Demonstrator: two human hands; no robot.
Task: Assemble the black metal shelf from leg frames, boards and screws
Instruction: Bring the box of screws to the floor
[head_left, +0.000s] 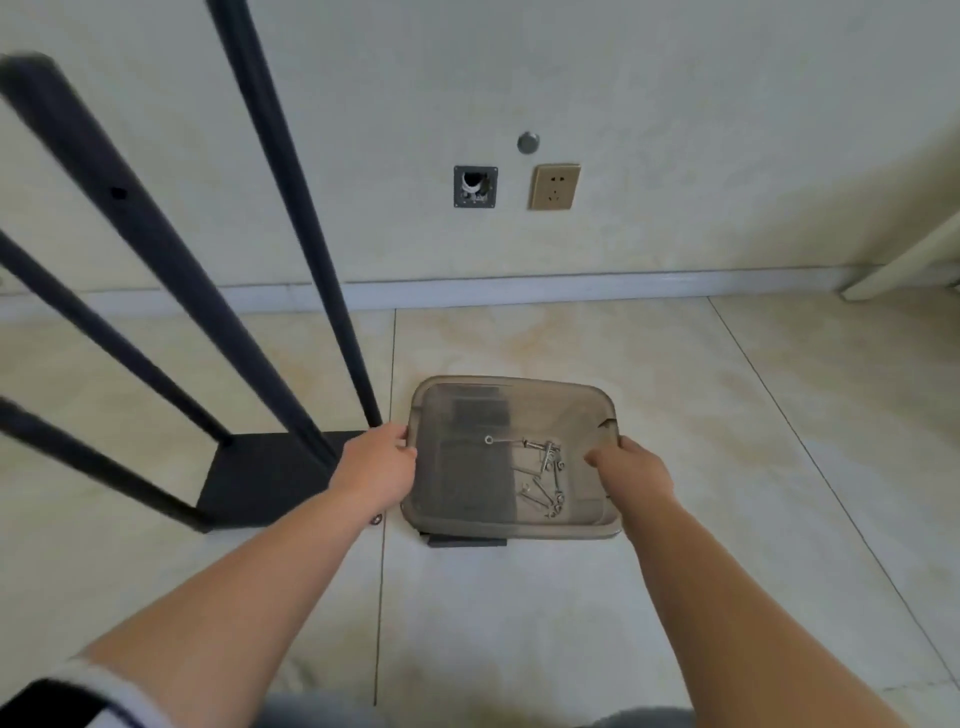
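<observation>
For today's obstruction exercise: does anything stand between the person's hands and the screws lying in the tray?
Nothing visible does. Both the left hand and right hand grip the tray rims, and the screws lie uncovered inside it.

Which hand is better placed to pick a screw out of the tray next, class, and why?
Probably the right hand. It grips the tray at its right rim, and the screws lie heaped just beside it. The left hand holds the far rim, next to the shelf, with bare tray between.
</observation>
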